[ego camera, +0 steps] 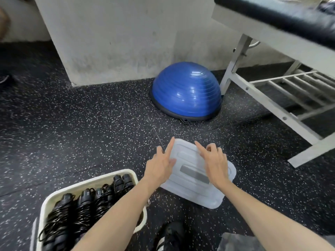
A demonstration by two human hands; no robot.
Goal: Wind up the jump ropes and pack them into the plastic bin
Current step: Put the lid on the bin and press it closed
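Two hands reach over the lid while the packed bin waits at seven o'clock.

I see my left hand (160,164) and right hand (214,163) both spread, fingers relaxed, gripping nothing, over the translucent lid (194,173) lying flat on the speckled floor (90,124). Its long axis runs from eleven to five o'clock, between my hands; neither looks clearly nearer. The wound jump ropes (78,207) already lie in the cream plastic bin (90,180), just left of the lid.
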